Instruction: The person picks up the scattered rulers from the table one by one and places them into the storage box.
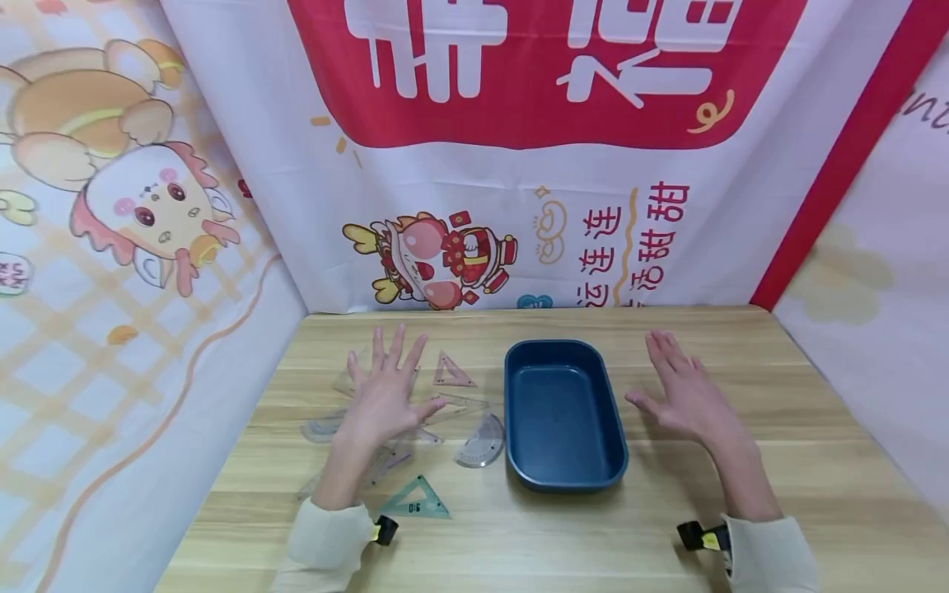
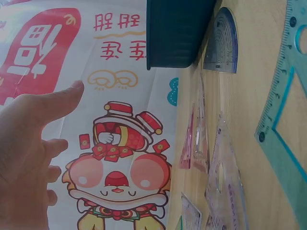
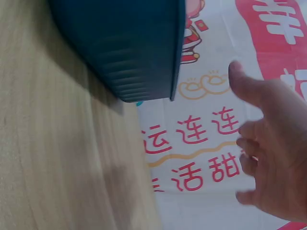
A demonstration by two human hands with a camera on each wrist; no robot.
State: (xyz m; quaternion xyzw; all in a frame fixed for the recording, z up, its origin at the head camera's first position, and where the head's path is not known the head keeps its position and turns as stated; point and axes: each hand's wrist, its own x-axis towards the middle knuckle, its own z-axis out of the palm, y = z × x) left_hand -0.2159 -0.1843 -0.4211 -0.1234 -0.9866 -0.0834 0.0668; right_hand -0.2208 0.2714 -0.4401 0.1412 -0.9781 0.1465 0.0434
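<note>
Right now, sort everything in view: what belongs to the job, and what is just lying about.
Likely the job's, judging by nearness to the left grip and right grip:
dark blue tray
green set square
pink set square
clear protractor

Probably just surroundings:
wooden table
printed backdrop
black wrist devices

Tray (image 1: 567, 420) dark blue; set square (image 1: 417, 509) teal; table (image 1: 534, 548) wood-grained.

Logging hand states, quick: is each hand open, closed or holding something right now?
Left hand: open, fingers spread, holding nothing.
Right hand: open, holding nothing, to the right of the blue tray.
</note>
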